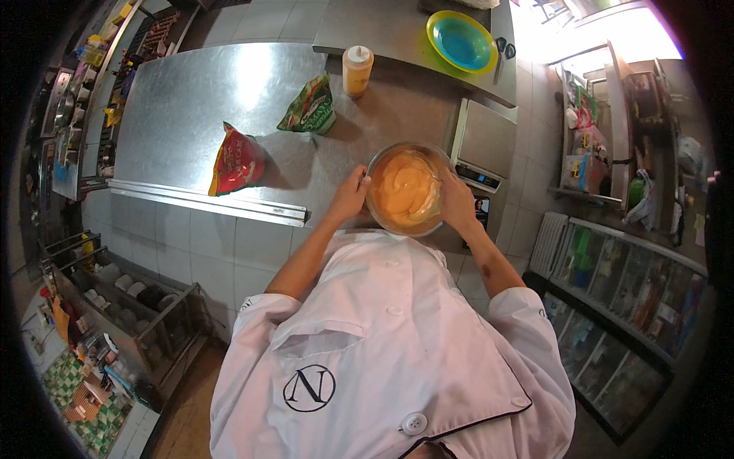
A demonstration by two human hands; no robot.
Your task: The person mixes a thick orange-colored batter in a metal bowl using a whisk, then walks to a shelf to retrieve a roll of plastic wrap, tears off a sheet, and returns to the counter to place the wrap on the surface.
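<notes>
Both my hands hold a round metal bowl (385, 156) at the near edge of the steel worktable. Smooth orange sauce (401, 183) fills the bottom of it and is smeared up one side. My left hand (351, 195) grips the bowl's left rim, thumb on top. On the right side, my right hand (457, 198) wraps the rim, its fingers partly hidden. A red chili sauce pouch (239, 159) and a green mayonnaise pouch (312, 109) stand to the left. Beyond the bowl is a squeeze bottle (358, 74) of yellowish-orange sauce.
A digital kitchen scale (487, 137) sits right of the bowl, with a phone (483, 213) partly behind my right arm. On the higher steel counter (378, 26) are a yellow-rimmed blue bowl (461, 41) and scissors (502, 54). A glass-topped cabinet (625, 292) stands at right, a dish rack (132, 292) at left.
</notes>
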